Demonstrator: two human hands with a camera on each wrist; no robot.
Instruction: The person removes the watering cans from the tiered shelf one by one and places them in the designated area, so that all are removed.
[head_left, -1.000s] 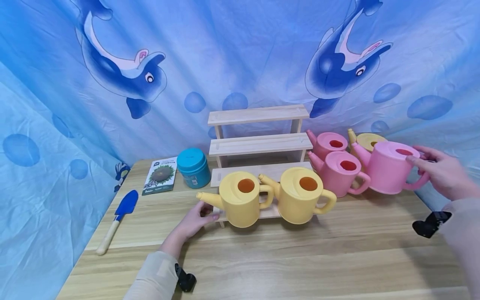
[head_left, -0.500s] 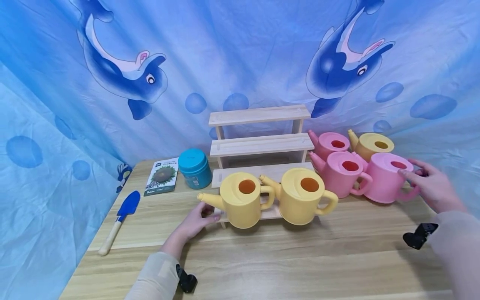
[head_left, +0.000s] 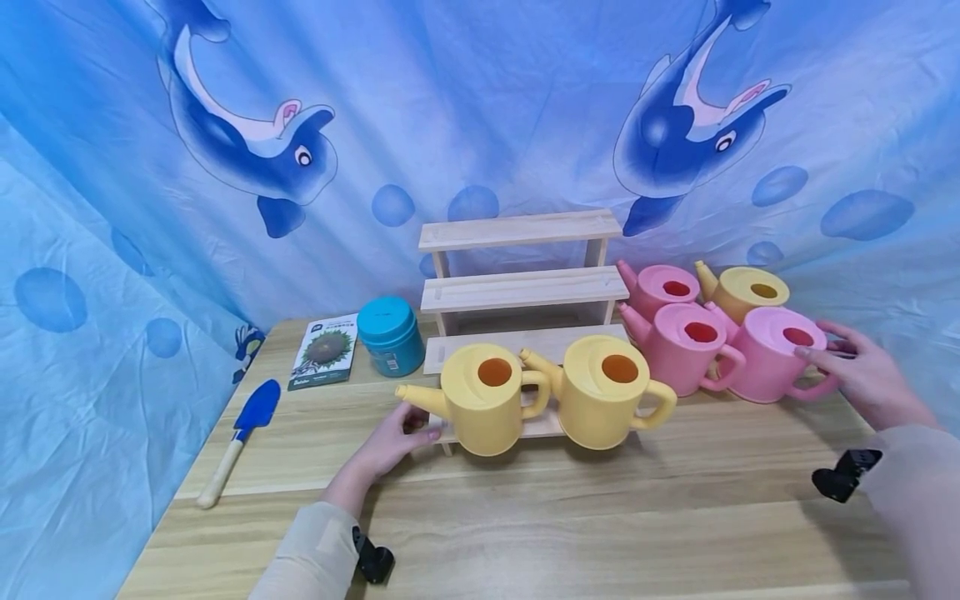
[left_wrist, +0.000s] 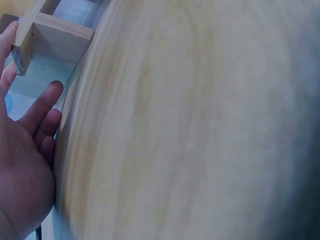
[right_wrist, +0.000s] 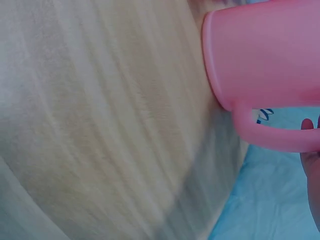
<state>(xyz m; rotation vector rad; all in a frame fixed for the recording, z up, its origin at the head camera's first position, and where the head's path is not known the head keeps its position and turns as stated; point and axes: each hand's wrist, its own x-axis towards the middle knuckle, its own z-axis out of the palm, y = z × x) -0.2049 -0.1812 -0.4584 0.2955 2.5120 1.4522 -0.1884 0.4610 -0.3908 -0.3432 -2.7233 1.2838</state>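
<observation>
My left hand pinches the left end of the lowest step of a stepped wooden shelf, thumb in front. In the left wrist view some fingers of that hand are loosely bent beside the shelf's end. Two yellow watering cans, a left one and a right one, stand on the lowest step, spouts pointing left. At the right, my right hand grips the handle top of a light pink watering can. Its base meets the table in the right wrist view, where fingers touch the handle.
Two darker pink watering cans and a yellow one stand beside the held can. Left of the shelf are a teal jar, a seed packet and a blue trowel. A blue dolphin curtain hangs behind the table.
My right hand has lowered the light pink watering can onto the table, uncovering more of the yellow can behind it. My left hand stays at the shelf's end.
</observation>
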